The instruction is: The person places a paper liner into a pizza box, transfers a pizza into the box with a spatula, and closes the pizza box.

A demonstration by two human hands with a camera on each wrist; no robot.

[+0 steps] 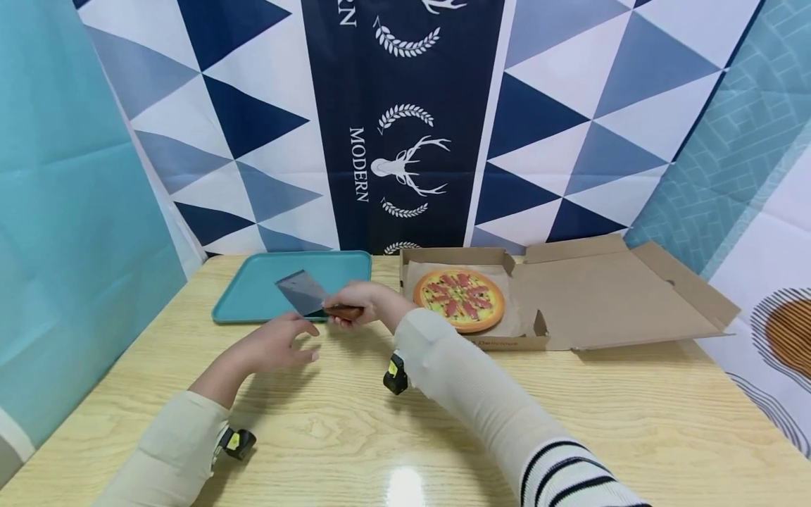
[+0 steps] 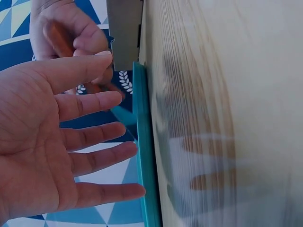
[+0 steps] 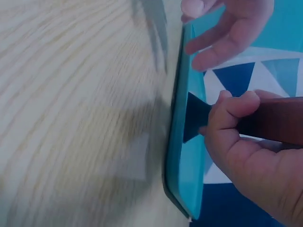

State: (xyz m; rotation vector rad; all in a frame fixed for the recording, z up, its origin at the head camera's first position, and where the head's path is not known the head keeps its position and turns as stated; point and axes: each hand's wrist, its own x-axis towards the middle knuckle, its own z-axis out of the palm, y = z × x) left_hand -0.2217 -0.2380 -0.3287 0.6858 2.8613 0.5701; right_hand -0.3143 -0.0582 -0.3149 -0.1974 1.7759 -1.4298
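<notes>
Right grip curled round metal spatula, handle part-hidden; blade over teal tray, contact unclear; left grip spread near tray

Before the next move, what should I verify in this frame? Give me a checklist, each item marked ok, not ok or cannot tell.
1. Right grip on the spatula by its handle: ok.
2. Left grip free, holding nothing: ok.
3. Box lid folded open: ok.
4. Pizza lying inside the box: ok.
5. Spatula blade under the pizza: not ok; in the head view it shows against the tray.
6. Pizza cut right through: cannot tell.
</notes>
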